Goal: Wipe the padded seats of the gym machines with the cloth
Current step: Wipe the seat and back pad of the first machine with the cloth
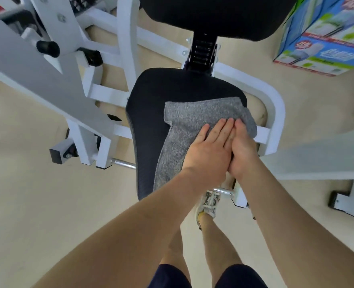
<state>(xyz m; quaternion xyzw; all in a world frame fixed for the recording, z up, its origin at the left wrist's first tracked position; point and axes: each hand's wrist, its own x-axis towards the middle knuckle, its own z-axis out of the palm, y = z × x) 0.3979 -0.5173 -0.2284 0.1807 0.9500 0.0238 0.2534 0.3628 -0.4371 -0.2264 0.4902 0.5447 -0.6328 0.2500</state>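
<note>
on the black seat (151, 113), both flat hands press the grey cloth (190, 117).

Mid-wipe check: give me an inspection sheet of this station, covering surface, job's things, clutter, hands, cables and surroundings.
Surface: black padded seat, left part bare, right part under the cloth.
Job's things: grey cloth spread on the seat, one edge over the seat's right side.
Clutter: nothing seen.
Grippers: left hand flat on the cloth, fingers straight; right hand right beside it, touching it, fingers also straight on the cloth.
Cables: nothing seen.
Surroundings: black back pad above the seat; white machine frame around it; printed boxes on the beige floor, upper right.
</note>
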